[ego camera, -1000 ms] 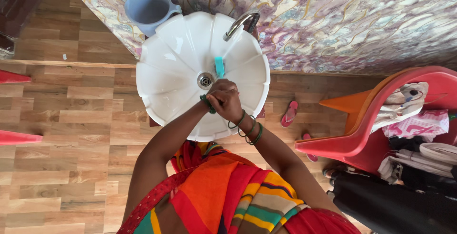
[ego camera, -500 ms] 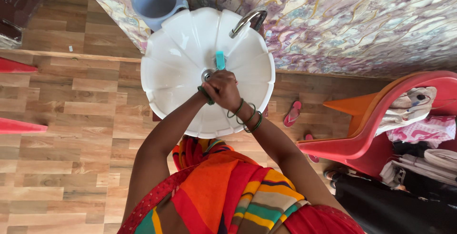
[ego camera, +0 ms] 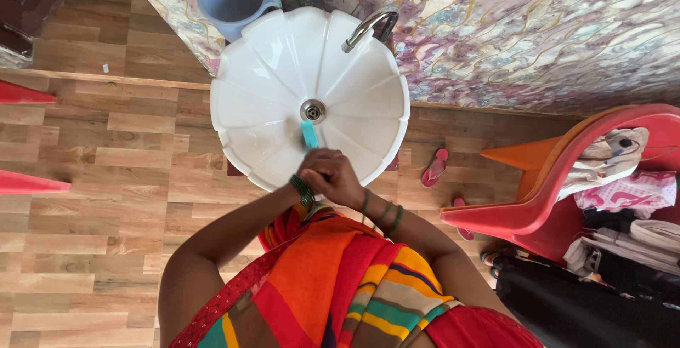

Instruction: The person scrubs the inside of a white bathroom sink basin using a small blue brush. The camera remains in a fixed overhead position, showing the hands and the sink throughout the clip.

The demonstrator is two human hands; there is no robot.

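Over a white scalloped ceramic basin [ego camera: 269, 100], the right hand [ego camera: 340, 178] and left hand [ego camera: 315, 171] clasp together around a slim teal stick-shaped object [ego camera: 309, 134]; keeping it pointed at the drain [ego camera: 312, 111] should contain drips.

Hands [ego camera: 329, 177] clasp teal stick [ego camera: 309, 134] (over basin [ego camera: 269, 58])

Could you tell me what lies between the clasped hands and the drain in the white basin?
In the head view, a teal strip-like object lies on the basin between the hands and the drain; what it is cannot be told.
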